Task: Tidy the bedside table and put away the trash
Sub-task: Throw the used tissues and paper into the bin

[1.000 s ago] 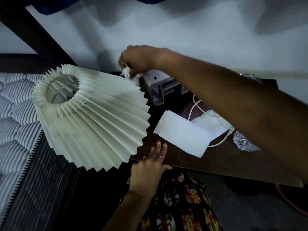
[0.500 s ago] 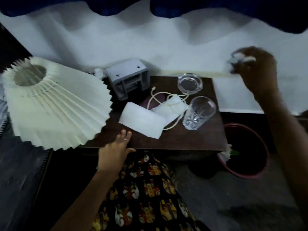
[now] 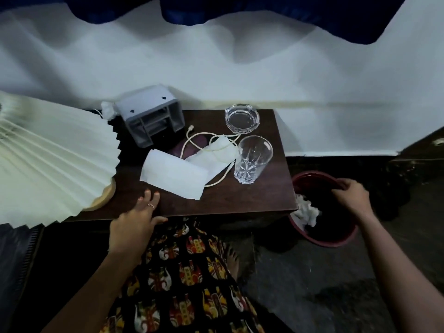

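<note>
Dropping trash now: right hand [image 3: 351, 197] is over the red bin [image 3: 322, 239] beside the table, fingers curled down past the far rim. Half a sec ago it was up by the wall pinching a small white scrap; a sec ago it was picking that scrap from behind the lamp [image 3: 48, 159]. Can't see the scrap in the fingers now, too dark inside, so can't tell if it's let go or still clenched on it. White crumpled tissue [image 3: 306, 210] sits in the bin just left of that hand, prob earlier trash or the piece just dropped, can't say which.

Left hand [image 3: 137, 219] is flat and relaxed on the near edge of the table [image 3: 240, 200], fingers straight, holding nothing; same spot as before.

Means one piece is in or nearly in the bin. Still on the table, ahead of the left hand: big white paper [image 3: 173, 174] just past the fingertips, crumpled paper [image 3: 216, 152] behind it w/ a white cable [image 3: 199, 138] looped over, then glass [image 3: 252, 159] and ashtray [image 3: 242, 117]. Another tissue wad [image 3: 107, 110] sits beside the grey box [image 3: 150, 116] at the back. Roughly early-mid task imo; papers next.
</note>
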Available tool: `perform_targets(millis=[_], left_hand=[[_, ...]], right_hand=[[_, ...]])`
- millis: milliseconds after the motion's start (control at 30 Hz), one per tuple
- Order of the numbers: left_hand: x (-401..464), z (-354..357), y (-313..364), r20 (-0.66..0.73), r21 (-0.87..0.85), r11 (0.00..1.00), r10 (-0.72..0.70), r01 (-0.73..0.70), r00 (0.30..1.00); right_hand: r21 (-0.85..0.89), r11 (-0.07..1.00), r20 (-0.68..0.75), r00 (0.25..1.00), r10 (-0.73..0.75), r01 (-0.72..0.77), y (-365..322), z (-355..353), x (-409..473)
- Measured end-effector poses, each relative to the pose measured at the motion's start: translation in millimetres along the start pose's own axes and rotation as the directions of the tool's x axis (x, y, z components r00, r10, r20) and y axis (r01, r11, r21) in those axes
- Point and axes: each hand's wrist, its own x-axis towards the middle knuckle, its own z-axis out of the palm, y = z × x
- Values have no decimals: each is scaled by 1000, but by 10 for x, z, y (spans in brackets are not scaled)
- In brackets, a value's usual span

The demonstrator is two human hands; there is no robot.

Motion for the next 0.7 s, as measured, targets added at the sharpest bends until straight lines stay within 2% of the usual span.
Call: perform_targets(millis=[100, 167, 233, 300, 333, 400, 500, 567, 700], left_hand=[[13, 14, -43, -24, -42, 999, 12, -13, 1000], [13, 10, -63, -50, -100, 995, 14, -19, 999], [13, 7, -87, -74, -120, 992, 28, -37, 997], [29, 8, -107, -64, -101, 994, 29, -36, 998], [36, 0, -107, -46, -95, 995, 24, -29, 999], [54, 14, -130, -22, -81, 996, 24, -26, 999], [47, -3, -114, -1, -60, 997, 43, -43, 999], [41, -32, -127, 7, -62, 997, 54, -54, 999], [55, -63, -136, 23, -65, 993, 96, -95, 995]], right_hand=[[67, 978, -158, 970, -185, 197, -608, -208, 122], [125, 912, -243, 903, -354, 391, -1202, -361, 31], [210, 761, -324, 778, -538, 614, -1886, -437, -203], [260, 571, -313, 628, -713, 778, -2558, -359, -470], [279, 488, -249, 553, -796, 827, -2861, -268, -587], [269, 360, -28, 381, -924, 893, -3442, 25, -755], [166, 210, 277, 159, -948, 963, -4115, 572, -868], [112, 141, 377, 89, -922, 984, -4482, 945, -909], [2, 112, 531, 94, -842, 994, -4993, 1559, -951]])
